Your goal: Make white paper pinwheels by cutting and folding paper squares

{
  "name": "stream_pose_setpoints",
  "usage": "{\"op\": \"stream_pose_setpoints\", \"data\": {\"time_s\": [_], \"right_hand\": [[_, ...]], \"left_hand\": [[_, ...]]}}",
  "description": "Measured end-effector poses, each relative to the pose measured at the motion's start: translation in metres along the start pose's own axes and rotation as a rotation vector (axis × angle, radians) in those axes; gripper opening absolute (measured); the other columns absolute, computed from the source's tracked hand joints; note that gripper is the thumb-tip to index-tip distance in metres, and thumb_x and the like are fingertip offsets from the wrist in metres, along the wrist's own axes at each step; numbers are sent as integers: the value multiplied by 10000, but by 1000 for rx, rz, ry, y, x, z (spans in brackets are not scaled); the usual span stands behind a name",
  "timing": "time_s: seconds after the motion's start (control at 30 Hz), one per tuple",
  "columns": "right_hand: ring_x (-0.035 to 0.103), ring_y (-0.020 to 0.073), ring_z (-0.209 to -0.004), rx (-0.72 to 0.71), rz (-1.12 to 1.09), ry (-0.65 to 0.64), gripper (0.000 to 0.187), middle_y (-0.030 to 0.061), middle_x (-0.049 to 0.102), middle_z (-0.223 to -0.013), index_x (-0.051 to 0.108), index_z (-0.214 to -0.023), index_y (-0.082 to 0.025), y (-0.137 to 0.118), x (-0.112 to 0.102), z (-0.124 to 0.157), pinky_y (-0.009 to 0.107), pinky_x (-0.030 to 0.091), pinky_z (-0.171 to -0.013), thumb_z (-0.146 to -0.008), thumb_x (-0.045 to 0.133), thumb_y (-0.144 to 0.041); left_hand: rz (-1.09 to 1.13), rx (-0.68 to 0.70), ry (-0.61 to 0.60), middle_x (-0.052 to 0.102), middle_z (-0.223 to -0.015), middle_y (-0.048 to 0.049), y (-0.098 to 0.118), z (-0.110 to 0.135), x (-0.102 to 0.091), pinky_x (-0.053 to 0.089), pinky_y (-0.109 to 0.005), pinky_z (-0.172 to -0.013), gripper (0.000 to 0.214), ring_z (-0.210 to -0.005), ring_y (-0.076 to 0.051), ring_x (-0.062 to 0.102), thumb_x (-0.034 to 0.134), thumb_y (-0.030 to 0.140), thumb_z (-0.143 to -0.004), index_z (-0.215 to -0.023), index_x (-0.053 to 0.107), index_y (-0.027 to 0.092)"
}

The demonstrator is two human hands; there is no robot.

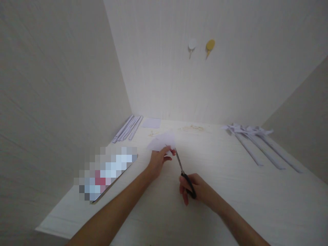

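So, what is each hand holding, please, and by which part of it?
The right hand holds the scissors by their black handles; the left hand holds a pale paper by its near edge, towards the right.

No text, label, brand, number or sign can be read. At eight o'clock, coarse pixel blocks in pale blue, grey and red cover the device screen [112,172], so any writing on it is hidden; any lettering elsewhere is too small or blurred to make out.
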State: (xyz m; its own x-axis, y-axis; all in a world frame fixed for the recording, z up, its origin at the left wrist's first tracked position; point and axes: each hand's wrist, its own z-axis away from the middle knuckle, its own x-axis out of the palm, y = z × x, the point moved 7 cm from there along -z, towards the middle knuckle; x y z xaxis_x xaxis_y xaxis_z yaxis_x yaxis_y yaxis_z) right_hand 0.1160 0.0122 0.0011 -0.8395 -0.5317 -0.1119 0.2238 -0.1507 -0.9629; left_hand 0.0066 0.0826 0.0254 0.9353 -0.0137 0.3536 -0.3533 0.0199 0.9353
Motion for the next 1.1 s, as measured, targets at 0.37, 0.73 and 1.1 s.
{"op": "stream_pose_setpoints", "data": {"time_s": [0.37, 0.73, 1.1], "right_hand": [[389, 71, -307, 88, 72, 24, 465, -13, 467, -327, 505, -476, -137, 11, -4, -4, 198, 222, -367, -702, 451, -540], [356, 55, -291, 112, 43, 34, 450, -21, 461, -330, 486, -474, -140, 10, -3, -2, 195, 214, -355, -703, 459, -527], [387, 63, -298, 98, 59, 39, 446, -27, 446, -328, 489, -467, -140, 11, -4, -3, 190, 219, -349, -710, 460, -512]], "left_hand": [[19, 1, 26, 545, -589, 6, -1, -1, -2, 364, -176, -442, 144, -547, -91, 512, 542, 278, -637, -637, 522, 135], [-3, 20, -1, 542, -593, -1, -3, -2, -2, 364, -172, -441, 140, -551, -90, 505, 547, 269, -645, -639, 534, 129], [-6, 23, 19, 546, -590, -8, -3, -2, -3, 367, -176, -436, 130, -539, -92, 506, 542, 252, -644, -635, 534, 123]]}}
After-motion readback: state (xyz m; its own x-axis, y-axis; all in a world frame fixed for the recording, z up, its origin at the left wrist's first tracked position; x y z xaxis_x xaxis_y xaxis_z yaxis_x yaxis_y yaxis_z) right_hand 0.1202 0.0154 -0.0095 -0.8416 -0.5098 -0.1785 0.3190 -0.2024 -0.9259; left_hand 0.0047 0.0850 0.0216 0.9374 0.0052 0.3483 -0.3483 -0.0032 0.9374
